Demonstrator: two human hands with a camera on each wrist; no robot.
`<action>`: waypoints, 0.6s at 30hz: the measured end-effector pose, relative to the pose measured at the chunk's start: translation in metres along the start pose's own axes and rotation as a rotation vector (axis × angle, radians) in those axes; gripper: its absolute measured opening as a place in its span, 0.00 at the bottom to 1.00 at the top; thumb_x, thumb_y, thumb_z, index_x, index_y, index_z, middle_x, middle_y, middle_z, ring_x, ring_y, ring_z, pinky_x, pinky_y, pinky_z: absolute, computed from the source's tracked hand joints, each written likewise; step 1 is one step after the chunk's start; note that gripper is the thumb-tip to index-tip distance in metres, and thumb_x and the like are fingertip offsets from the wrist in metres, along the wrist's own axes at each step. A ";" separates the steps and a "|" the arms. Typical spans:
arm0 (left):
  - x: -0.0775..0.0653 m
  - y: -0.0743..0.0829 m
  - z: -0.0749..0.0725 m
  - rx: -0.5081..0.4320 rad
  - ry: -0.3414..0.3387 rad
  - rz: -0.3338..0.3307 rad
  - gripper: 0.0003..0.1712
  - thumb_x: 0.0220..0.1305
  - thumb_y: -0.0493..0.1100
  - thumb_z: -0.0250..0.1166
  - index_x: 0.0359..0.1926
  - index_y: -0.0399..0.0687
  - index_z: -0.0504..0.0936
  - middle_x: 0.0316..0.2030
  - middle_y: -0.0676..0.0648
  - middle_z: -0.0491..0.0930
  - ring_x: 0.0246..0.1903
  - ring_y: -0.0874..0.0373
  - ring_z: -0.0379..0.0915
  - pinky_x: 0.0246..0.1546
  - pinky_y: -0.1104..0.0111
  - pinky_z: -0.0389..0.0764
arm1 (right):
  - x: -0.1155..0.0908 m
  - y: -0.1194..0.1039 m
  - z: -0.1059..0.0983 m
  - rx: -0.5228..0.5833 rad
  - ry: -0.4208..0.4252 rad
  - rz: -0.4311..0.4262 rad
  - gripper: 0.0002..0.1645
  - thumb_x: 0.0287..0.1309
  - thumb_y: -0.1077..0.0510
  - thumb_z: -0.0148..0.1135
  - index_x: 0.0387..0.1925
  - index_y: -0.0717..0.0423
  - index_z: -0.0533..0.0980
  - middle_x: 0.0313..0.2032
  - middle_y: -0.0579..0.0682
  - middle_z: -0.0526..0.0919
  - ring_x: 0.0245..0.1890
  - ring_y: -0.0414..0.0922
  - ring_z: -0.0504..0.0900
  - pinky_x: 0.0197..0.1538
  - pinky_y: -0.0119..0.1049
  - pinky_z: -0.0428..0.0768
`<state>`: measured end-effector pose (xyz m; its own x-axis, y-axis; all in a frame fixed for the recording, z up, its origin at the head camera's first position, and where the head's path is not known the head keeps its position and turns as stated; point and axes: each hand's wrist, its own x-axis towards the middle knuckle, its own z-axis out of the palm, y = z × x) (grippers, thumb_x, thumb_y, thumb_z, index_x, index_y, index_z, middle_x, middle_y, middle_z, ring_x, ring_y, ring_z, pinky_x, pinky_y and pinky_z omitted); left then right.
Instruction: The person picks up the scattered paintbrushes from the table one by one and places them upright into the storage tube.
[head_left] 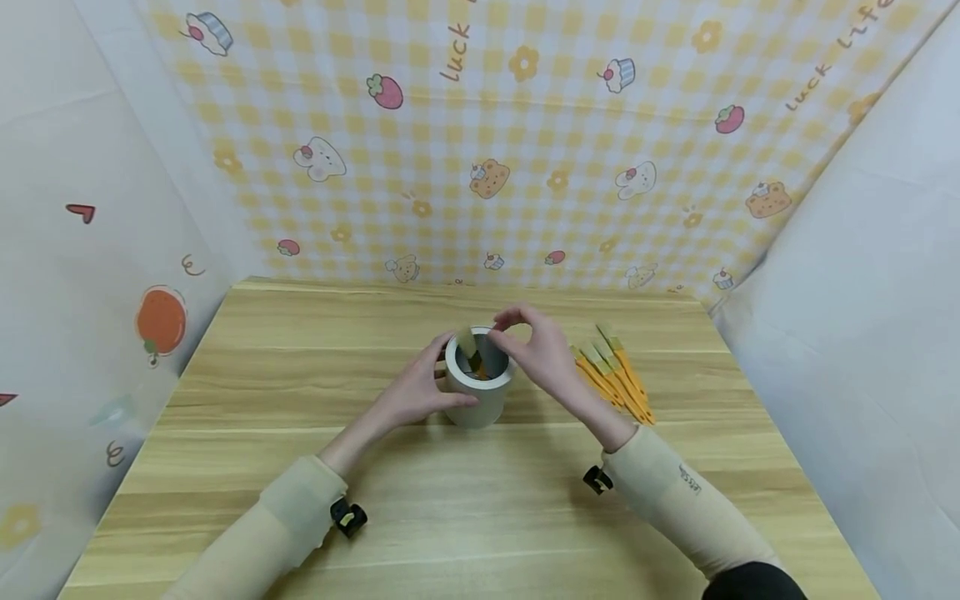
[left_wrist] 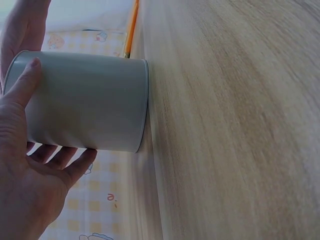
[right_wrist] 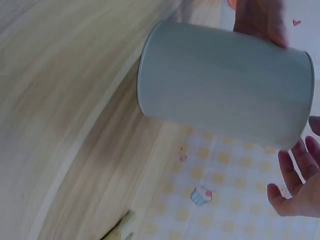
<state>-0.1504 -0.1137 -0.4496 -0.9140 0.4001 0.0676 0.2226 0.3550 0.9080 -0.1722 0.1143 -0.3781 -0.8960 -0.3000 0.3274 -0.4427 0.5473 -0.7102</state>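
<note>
A light grey cylindrical canister (head_left: 476,403) stands upright on the wooden table. My left hand (head_left: 412,392) grips it, thumb along the near side and fingers round the far side, which the left wrist view shows as well. Inside leans a paintbrush (head_left: 468,343), pale bristles up at the rim, its lower part hidden in the canister. At the right of the opening is my right hand (head_left: 542,350), thumb and fingers loosely curved and apart, with nothing between them. In the right wrist view its fingertips (right_wrist: 285,159) are right at the rim.
To the right on the table (head_left: 480,500) lie several paintbrushes (head_left: 618,379) with orange handles, fanned close together, bristles pointing away from me. A yellow checked cloth (head_left: 480,125) hangs behind the table, and white sheets (head_left: 862,317) hang at both sides.
</note>
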 end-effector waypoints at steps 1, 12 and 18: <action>0.000 0.000 0.000 -0.001 0.001 0.001 0.63 0.51 0.51 0.83 0.80 0.58 0.53 0.74 0.45 0.65 0.70 0.38 0.69 0.67 0.45 0.79 | 0.001 0.002 -0.003 0.005 0.005 0.018 0.14 0.67 0.55 0.69 0.50 0.57 0.81 0.44 0.53 0.89 0.51 0.51 0.86 0.61 0.52 0.83; 0.002 0.000 -0.001 -0.004 0.000 0.005 0.63 0.49 0.49 0.84 0.79 0.59 0.55 0.74 0.45 0.65 0.70 0.39 0.69 0.67 0.48 0.80 | 0.002 0.050 -0.045 -0.026 -0.057 0.150 0.25 0.72 0.54 0.63 0.65 0.59 0.76 0.51 0.60 0.86 0.51 0.55 0.86 0.57 0.52 0.87; 0.002 0.000 0.000 0.013 0.002 0.002 0.63 0.50 0.51 0.84 0.80 0.59 0.54 0.74 0.45 0.65 0.70 0.39 0.70 0.67 0.48 0.80 | -0.005 0.082 -0.059 -0.097 -0.155 0.171 0.27 0.72 0.56 0.62 0.68 0.62 0.73 0.52 0.65 0.86 0.51 0.59 0.86 0.56 0.56 0.87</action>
<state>-0.1524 -0.1126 -0.4495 -0.9143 0.3989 0.0699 0.2283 0.3652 0.9025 -0.2061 0.2071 -0.4017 -0.9455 -0.3088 0.1031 -0.2932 0.6702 -0.6818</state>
